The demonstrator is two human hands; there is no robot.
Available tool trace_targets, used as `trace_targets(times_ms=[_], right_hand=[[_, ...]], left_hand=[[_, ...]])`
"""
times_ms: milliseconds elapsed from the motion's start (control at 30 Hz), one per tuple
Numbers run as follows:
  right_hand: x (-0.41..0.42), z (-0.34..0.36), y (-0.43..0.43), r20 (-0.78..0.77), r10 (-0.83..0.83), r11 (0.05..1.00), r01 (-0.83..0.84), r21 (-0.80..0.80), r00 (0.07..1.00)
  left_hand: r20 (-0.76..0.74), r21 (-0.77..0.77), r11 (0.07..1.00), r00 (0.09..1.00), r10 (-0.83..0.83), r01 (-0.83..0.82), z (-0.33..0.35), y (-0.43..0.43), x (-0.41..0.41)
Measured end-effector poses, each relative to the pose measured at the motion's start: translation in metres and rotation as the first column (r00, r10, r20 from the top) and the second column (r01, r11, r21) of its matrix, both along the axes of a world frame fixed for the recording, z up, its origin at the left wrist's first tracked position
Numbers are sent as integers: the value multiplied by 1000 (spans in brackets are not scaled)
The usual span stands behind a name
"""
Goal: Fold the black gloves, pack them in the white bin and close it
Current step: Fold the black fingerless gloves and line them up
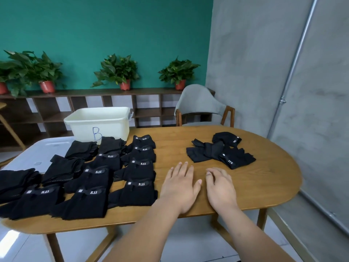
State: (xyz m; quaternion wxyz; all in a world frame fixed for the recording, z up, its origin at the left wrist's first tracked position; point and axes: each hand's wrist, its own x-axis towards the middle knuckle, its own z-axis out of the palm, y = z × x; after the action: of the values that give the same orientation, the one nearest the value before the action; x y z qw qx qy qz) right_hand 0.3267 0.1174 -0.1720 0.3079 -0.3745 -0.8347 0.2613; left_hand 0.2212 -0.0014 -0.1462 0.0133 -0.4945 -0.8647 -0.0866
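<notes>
- Oval wooden table point(264, 182) across the middle of the frame.
- Folded black fabric gloves point(90, 178) in rows over the left and centre: flat dark rectangles, many with a band on top bearing a white "5.11" mark and a small white tag.
- Loose heap of unfolded black gloves point(221, 152) right of centre, crumpled and overlapping, well apart from the rows.
- White rectangular plastic bin point(102, 121) at upper left, open-topped, a blue "B" on its front wall, just behind the rows.
- Flat white plastic lid point(28, 157) at far left, partly under gloves.
- Left hand point(179, 188) flat on the wood, fingers straight, holding nothing.
- Right hand point(221, 188) beside it, resting with fingers loosely bent, empty.
</notes>
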Motion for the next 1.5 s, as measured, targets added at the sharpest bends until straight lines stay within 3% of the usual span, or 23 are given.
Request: trace_targets(times_ms=[300,367,467,600,667,767,900,967,1100,1200,1333,1500], right_hand=[[-5,2,14,-67,-33,995,26,-100,997],[-7,3,24,11,-41,999,41,-27,999],[-9,3,46,212,-49,975,1,222,976],[-17,8,79,505,-17,932,-169,319,863],[-20,6,88,570,-8,938,-192,290,822],[-25,0,93,529,-87,969,-51,242,844],[-24,-5,89,448,-211,920,22,391,869],[-22,-6,89,435,-158,903,-48,427,886],[-24,-7,92,529,-37,929,-166,330,848],[-20,-5,86,453,-38,887,-179,426,891],[-12,-7,77,289,118,825,-256,504,950],[-6,-10,70,293,91,851,-227,474,952]], left_hand=[[94,30,999,995,37,-40,-30,24,4],[74,43,999,997,28,-31,-30,24,4],[61,55,998,998,19,-23,-30,23,7],[50,75,997,999,18,-22,-30,23,7],[50,79,997,999,17,-21,-30,23,7],[55,83,996,998,11,-16,-30,24,6],[53,89,996,999,12,-17,-30,24,6],[53,92,996,998,13,-18,-30,24,6],[54,107,994,998,13,-19,-30,23,8],[43,136,991,999,10,-16,-29,21,9],[38,146,989,999,-28,22,-27,22,9],[6,119,993,1000,-5,4,-31,22,9]])
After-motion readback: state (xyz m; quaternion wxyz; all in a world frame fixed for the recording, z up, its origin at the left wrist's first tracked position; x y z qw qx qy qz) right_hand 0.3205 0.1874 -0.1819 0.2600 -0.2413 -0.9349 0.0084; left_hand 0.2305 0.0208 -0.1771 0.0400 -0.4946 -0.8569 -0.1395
